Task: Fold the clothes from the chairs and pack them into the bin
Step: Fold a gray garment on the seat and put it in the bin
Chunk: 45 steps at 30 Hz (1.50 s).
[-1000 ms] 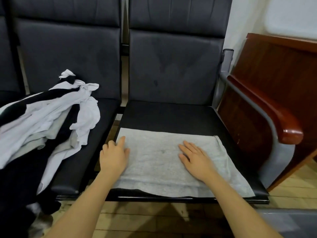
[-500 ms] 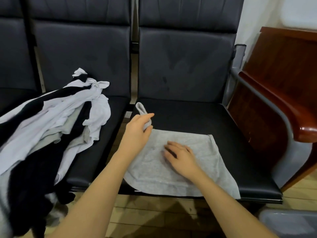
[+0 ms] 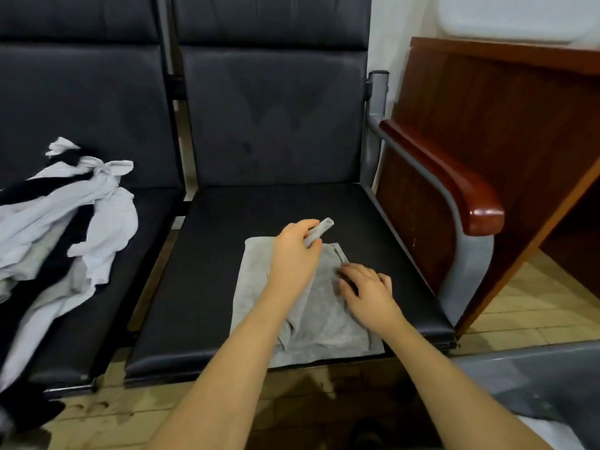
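A grey cloth lies on the seat of the right black chair, its left side folded over toward the right. My left hand pinches a corner of that cloth and holds it raised above the fold. On the cloth's right part my right hand rests with loosely curled fingers pressing down. A pile of white, black and grey clothes lies on the left chair. The grey bin shows at the bottom right.
The right chair has a grey metal armrest with a red-brown wooden top. Beyond it stands a dark wooden panel. The floor below is light wood.
My left hand lifted the cloth's left corner and carried it rightward across the cloth, folding it narrower. My right hand slid right and stays pressed on the cloth.
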Each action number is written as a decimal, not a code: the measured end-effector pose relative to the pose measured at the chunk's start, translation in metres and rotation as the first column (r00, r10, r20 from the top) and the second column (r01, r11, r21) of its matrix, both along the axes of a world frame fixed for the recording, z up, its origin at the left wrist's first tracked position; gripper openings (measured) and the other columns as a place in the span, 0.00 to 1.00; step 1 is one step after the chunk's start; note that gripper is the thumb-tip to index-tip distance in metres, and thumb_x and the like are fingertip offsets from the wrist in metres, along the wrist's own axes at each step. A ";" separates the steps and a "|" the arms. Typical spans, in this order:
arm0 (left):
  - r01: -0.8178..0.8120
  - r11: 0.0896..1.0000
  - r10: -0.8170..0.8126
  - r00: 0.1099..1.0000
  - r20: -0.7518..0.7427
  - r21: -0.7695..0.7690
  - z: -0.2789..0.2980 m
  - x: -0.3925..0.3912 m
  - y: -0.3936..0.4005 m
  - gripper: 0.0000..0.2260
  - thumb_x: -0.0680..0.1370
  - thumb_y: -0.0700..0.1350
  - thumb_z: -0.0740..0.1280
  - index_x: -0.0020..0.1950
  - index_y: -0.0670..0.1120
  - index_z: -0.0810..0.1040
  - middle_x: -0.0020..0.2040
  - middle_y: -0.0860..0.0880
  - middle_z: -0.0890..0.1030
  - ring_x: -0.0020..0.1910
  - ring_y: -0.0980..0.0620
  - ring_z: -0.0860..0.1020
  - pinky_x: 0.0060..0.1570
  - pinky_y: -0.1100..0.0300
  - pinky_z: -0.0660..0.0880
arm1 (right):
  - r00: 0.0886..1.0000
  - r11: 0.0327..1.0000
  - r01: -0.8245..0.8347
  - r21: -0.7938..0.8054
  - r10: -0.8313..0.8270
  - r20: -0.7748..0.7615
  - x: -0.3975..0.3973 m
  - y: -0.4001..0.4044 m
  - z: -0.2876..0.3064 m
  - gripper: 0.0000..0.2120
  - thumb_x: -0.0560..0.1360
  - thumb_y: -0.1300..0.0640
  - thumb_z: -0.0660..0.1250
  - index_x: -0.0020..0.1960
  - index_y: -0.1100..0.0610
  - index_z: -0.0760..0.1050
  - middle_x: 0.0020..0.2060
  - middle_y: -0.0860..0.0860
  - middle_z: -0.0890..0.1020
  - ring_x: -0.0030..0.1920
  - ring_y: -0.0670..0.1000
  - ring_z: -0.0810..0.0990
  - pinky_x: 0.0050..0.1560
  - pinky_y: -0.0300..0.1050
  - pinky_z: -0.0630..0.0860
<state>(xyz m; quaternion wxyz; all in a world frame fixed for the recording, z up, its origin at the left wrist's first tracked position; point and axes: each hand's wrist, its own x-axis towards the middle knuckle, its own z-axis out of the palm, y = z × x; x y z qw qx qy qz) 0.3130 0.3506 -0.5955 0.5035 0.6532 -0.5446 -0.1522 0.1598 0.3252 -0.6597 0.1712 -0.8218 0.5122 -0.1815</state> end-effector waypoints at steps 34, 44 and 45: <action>0.056 0.817 -0.419 0.740 0.526 0.574 -0.060 0.091 0.049 0.24 0.83 0.56 0.46 0.78 0.53 0.45 0.78 0.52 0.42 0.76 0.55 0.39 0.72 0.55 0.34 | 0.985 0.985 -0.167 0.053 0.164 0.057 0.057 -0.002 0.022 0.15 0.79 0.45 0.60 0.65 0.43 0.72 0.62 0.38 0.75 0.65 0.40 0.66 0.65 0.42 0.48; 0.019 0.820 -0.463 0.610 0.643 0.572 -0.061 0.079 0.078 0.36 0.74 0.66 0.36 0.77 0.49 0.39 0.77 0.48 0.38 0.76 0.51 0.37 0.72 0.55 0.36 | 0.982 0.982 -0.190 -0.016 0.190 0.012 0.065 0.023 0.028 0.06 0.77 0.54 0.65 0.52 0.47 0.77 0.47 0.42 0.76 0.53 0.42 0.71 0.66 0.46 0.50; 0.017 0.826 -0.455 0.612 0.647 0.564 -0.061 0.079 0.078 0.33 0.77 0.65 0.40 0.77 0.49 0.39 0.78 0.48 0.39 0.76 0.51 0.37 0.72 0.54 0.37 | 0.979 0.981 -0.194 -0.017 0.195 0.067 0.060 0.026 0.029 0.04 0.76 0.55 0.66 0.49 0.47 0.77 0.47 0.42 0.77 0.51 0.38 0.71 0.66 0.45 0.50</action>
